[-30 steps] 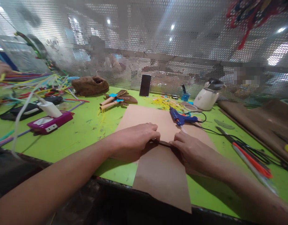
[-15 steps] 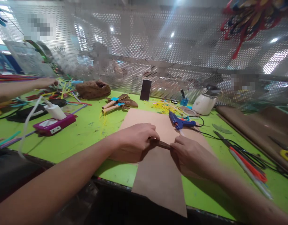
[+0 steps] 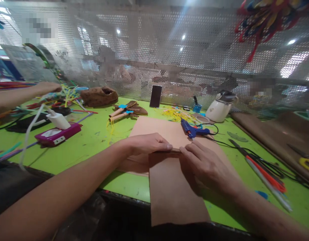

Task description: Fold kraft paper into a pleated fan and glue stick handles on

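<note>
A strip of brown sheet point(image 3: 174, 197), paper or thin foam, lies toward me with its near end hanging over the table's edge. Its far end is folded into a narrow, layered band. My left hand point(image 3: 150, 143) pinches the left part of this fold, thumb along the top. At the right end, the fingers of my right hand point(image 3: 203, 162) are closed on the same fold. Beneath both hands is a light tan board point(image 3: 154, 127). A blue glue gun point(image 3: 194, 130) rests on the board just beyond my right hand.
A purple power strip point(image 3: 57, 134) with a white plug sits left. Brown winged pieces point(image 3: 135, 108), a phone point(image 3: 155, 96) and a white jug point(image 3: 219, 108) stand farther back. Scissors point(image 3: 307, 164) and a knife point(image 3: 238, 147) lie right. Another person's arm point(image 3: 23, 95) reaches in at left.
The folded band has turned from slanting to nearly level and lies flatter. My left thumb now shows on top of it. The strip's hanging end has swung slightly right.
</note>
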A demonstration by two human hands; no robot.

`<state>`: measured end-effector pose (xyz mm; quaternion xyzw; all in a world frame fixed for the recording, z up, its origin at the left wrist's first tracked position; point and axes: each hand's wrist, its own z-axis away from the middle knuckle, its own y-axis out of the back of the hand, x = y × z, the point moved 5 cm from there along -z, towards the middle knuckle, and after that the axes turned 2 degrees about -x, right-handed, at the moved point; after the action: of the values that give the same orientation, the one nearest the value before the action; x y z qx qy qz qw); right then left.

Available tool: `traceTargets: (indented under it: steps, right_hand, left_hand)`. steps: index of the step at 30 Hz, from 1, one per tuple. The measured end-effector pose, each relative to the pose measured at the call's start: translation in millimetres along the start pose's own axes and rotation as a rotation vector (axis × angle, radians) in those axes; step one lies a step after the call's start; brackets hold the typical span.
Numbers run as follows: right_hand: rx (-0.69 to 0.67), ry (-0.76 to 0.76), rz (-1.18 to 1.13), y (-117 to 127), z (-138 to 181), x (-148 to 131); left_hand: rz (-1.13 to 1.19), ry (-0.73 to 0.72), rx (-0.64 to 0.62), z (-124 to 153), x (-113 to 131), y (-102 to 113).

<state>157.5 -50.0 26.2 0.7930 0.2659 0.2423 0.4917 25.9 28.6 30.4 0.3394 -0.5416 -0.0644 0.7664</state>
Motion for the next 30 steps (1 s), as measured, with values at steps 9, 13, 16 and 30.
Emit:
traceTargets:
  steps: [9,13,16,30]
  right_hand:
    - [0.012,-0.13,-0.097,-6,4,10]
    - [0.02,-0.128,-0.086,-12,5,12]
    - [0.019,-0.089,-0.057,-11,4,11]
    - [0.062,-0.433,-0.611,-3,2,34]
  left_hand:
    - [-0.007,0.031,0.081,-8,-7,-6]
    - [-0.051,0.024,0.06,-5,-3,-8]
    - [0.012,0.022,0.06,-4,0,-9]
    - [-0.081,-0.01,0.08,-2,1,-11]
